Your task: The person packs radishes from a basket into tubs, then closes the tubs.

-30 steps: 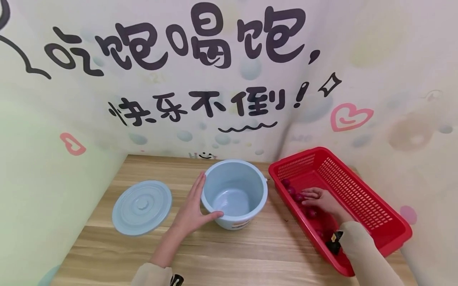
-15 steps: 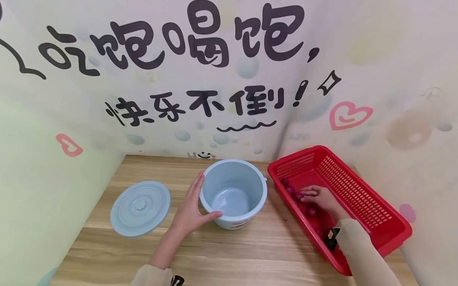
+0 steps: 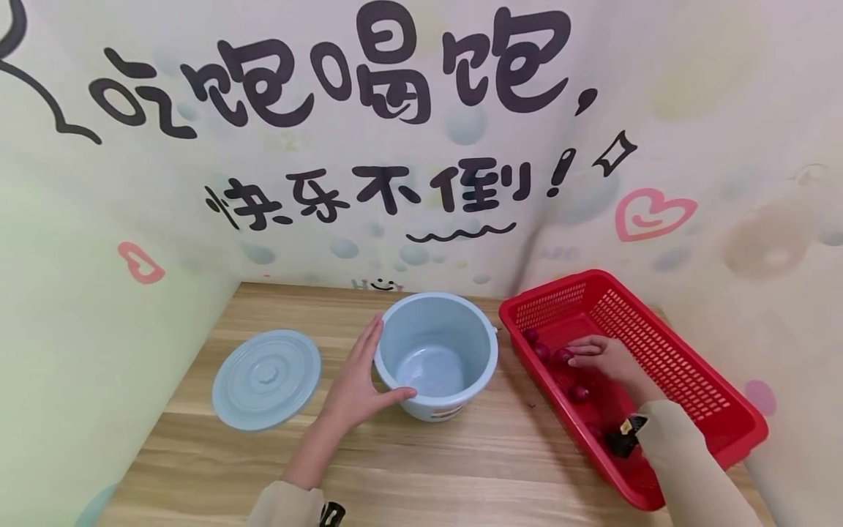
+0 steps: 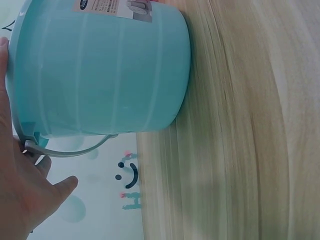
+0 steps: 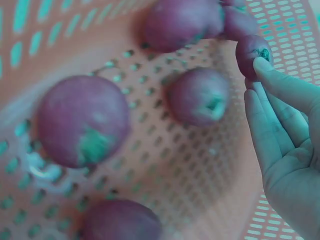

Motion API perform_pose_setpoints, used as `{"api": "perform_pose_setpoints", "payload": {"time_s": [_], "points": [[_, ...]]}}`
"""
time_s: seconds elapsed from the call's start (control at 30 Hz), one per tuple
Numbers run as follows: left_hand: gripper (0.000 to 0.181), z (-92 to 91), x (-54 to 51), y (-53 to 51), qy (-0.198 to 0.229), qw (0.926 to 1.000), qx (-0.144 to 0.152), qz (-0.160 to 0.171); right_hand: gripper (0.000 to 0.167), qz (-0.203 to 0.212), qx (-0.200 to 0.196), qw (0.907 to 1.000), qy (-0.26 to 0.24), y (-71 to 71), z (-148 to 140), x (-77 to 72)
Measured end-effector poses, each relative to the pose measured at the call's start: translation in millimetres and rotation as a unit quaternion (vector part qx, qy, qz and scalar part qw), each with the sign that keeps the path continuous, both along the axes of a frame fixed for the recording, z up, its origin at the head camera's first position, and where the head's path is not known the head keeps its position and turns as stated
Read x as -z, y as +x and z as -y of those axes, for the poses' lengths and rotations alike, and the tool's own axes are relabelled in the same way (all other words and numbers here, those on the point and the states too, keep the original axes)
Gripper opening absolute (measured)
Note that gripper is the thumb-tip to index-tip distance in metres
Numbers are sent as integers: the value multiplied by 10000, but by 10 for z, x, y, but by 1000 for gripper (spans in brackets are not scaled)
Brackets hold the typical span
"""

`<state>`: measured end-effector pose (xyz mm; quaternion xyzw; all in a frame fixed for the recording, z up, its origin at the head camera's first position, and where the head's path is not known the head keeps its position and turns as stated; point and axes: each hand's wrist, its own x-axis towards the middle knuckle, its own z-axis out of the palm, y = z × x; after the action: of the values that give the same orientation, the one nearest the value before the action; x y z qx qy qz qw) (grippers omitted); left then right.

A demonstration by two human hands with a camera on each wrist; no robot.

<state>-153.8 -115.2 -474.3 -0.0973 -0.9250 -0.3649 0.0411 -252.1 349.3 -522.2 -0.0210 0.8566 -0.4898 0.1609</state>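
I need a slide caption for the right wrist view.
Right hand pinching a round purple vegetable, with similar ones in a perforated basket.

The bucket [image 3: 448,323] is of smooth plastic, glossy on its inner floor; its printed label [image 4: 112,7] looks like paper. The lid [image 3: 244,395] is moulded plastic of satin finish, ridged in concentric rings. The basket [image 3: 658,355] is shiny, perforated plastic. The round vegetables [image 5: 84,117] have smooth skins. The surface [image 3: 461,468] shows wood grain with a low sheen; the sleeve [image 3: 691,457] is matt cloth.
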Motion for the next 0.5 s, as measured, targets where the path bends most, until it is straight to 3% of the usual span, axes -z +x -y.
{"api": "perform_pose_setpoints", "payload": {"time_s": [0.5], "points": [[123, -15, 15, 14, -69, 9999, -16, -146, 54, -620, 46, 9980, 121, 101, -9, -436]]}}
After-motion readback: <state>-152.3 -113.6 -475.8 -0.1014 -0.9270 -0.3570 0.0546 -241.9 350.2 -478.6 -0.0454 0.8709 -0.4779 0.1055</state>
